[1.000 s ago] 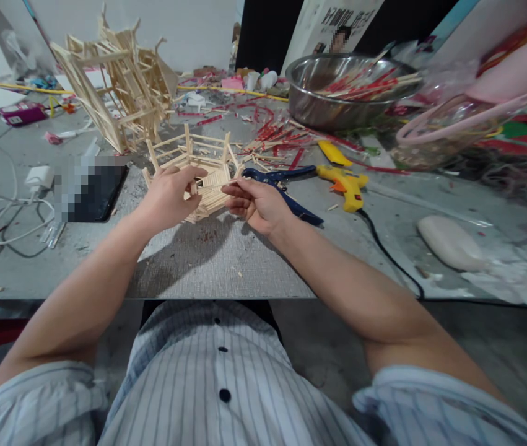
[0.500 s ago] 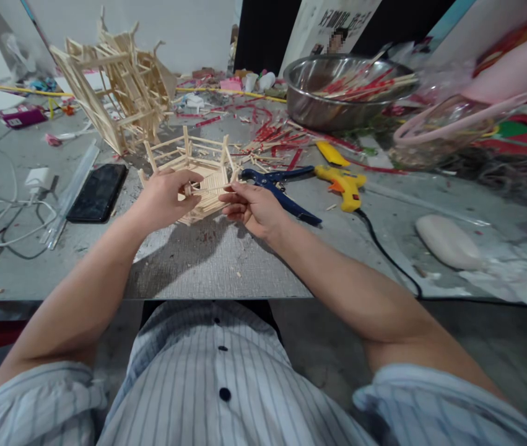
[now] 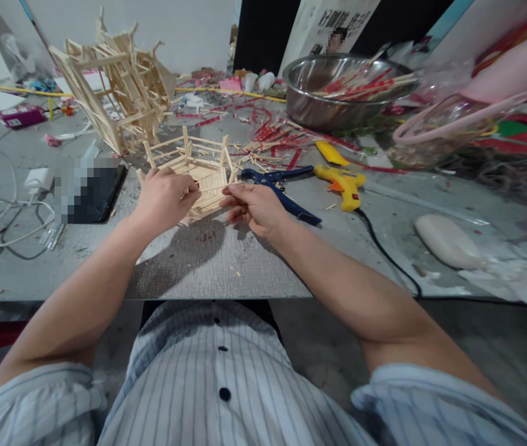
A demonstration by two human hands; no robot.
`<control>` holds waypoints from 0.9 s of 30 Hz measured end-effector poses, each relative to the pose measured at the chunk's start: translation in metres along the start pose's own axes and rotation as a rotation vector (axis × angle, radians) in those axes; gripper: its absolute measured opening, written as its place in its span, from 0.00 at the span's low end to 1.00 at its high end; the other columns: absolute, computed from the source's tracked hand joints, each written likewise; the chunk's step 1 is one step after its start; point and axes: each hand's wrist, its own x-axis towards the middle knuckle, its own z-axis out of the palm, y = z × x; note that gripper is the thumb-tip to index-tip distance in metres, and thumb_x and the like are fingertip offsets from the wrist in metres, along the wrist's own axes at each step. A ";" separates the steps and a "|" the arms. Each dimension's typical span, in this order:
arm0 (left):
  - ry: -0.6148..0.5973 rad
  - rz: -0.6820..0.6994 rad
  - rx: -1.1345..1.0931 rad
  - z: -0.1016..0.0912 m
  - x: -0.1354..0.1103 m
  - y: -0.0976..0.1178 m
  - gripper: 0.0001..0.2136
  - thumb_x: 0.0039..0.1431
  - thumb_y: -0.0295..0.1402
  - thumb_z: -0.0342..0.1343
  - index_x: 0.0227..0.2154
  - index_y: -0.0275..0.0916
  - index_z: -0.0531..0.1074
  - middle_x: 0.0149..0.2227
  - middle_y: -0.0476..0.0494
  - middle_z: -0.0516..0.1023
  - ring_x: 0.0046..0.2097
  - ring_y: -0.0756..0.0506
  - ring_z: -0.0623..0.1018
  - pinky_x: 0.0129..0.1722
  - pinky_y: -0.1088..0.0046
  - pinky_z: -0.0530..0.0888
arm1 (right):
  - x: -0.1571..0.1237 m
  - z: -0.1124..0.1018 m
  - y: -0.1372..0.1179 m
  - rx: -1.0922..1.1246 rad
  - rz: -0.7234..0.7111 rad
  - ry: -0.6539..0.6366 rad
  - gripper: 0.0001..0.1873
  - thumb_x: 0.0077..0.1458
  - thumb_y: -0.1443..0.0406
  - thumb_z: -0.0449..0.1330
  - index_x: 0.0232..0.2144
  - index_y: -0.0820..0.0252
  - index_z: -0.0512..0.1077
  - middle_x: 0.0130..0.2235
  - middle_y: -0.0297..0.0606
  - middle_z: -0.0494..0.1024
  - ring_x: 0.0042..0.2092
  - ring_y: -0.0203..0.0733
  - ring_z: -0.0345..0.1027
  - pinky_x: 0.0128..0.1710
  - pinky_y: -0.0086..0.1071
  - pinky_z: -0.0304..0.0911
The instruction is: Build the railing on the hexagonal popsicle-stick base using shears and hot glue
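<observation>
A low wooden stick frame [image 3: 205, 176], with several short upright posts and thin rails round a slatted floor, sits on the table in front of me. A thin wooden stick [image 3: 213, 188] spans the near side of it, between my hands. My left hand [image 3: 163, 195] is closed at the frame's near-left corner, its fingertips pinched at the left end of that stick. My right hand [image 3: 258, 207] pinches the stick's right end between thumb and forefinger, the other fingers curled beneath. My fingers partly hide both ends.
Blue cutting pliers [image 3: 286, 201] and a yellow glue gun [image 3: 349, 186] with a black cord lie to the right. Behind stand a taller stick structure [image 3: 119, 93] and a steel bowl [image 3: 309, 102] of red-tipped sticks. A phone [image 3: 109, 192] lies left, a white stone-like object [image 3: 446, 240] right.
My left hand's fingers have closed together at the corner, where thumb and forefinger were apart before. My right hand has barely moved and keeps its pinch.
</observation>
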 end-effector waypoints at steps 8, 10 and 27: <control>-0.007 -0.023 0.006 -0.004 0.000 -0.001 0.07 0.57 0.33 0.54 0.28 0.40 0.76 0.30 0.42 0.80 0.42 0.40 0.77 0.49 0.55 0.70 | 0.019 -0.024 0.011 -0.374 -0.550 0.198 0.08 0.49 0.63 0.67 0.29 0.58 0.70 0.26 0.29 0.73 0.27 0.31 0.64 0.30 0.27 0.61; -0.018 -0.036 0.005 -0.005 0.000 0.000 0.08 0.58 0.34 0.54 0.28 0.40 0.76 0.30 0.41 0.79 0.42 0.39 0.77 0.49 0.54 0.70 | 0.023 -0.028 0.013 -0.445 -0.622 0.203 0.08 0.48 0.63 0.66 0.32 0.57 0.72 0.31 0.30 0.76 0.32 0.33 0.66 0.36 0.30 0.63; -0.056 -0.065 0.021 -0.006 -0.001 -0.002 0.05 0.54 0.33 0.57 0.33 0.40 0.75 0.33 0.42 0.78 0.44 0.38 0.76 0.51 0.54 0.69 | 0.032 -0.030 0.014 -0.471 -0.665 0.139 0.05 0.49 0.63 0.64 0.30 0.57 0.78 0.32 0.33 0.79 0.34 0.37 0.69 0.41 0.35 0.65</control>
